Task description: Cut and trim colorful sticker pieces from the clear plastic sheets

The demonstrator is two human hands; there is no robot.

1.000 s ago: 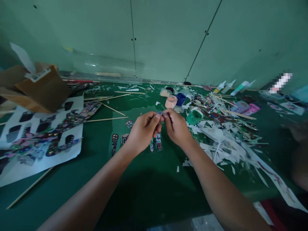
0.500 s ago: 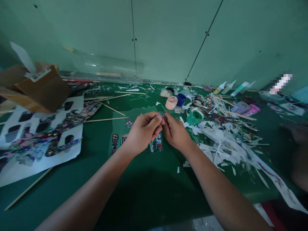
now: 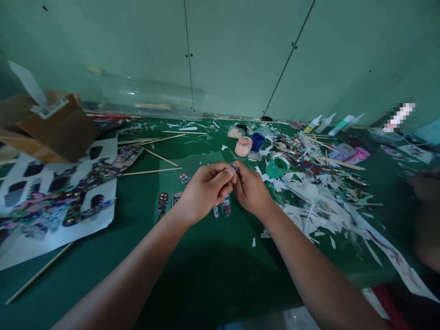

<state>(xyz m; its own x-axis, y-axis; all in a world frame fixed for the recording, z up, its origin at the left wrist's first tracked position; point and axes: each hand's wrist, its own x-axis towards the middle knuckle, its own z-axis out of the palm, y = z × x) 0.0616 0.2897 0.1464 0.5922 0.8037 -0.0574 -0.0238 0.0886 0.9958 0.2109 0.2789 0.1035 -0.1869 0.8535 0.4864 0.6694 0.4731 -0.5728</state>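
My left hand [image 3: 202,190] and my right hand [image 3: 252,190] meet above the green table [image 3: 213,266], fingertips pinched together on a tiny coloured piece [image 3: 234,167] that is too small to name. Both hands are closed in a pinch. Directly below them lie small patterned cut-out strips [image 3: 222,208], with two more patterned strips [image 3: 168,201] to the left on the table.
A large printed sheet with cut-out holes [image 3: 51,197] lies at the left beside a cardboard box [image 3: 58,126]. Thin wooden sticks [image 3: 151,170] are scattered about. Small pots, peach [image 3: 243,145], blue [image 3: 257,140] and green [image 3: 277,167], stand beyond the hands. Paper scraps [image 3: 319,201] cover the right. Another person's arm [image 3: 426,215] shows at the right edge.
Both hands have sunk slightly and drawn closer together, keeping their pinch on the tiny piece. The view has shifted a little.
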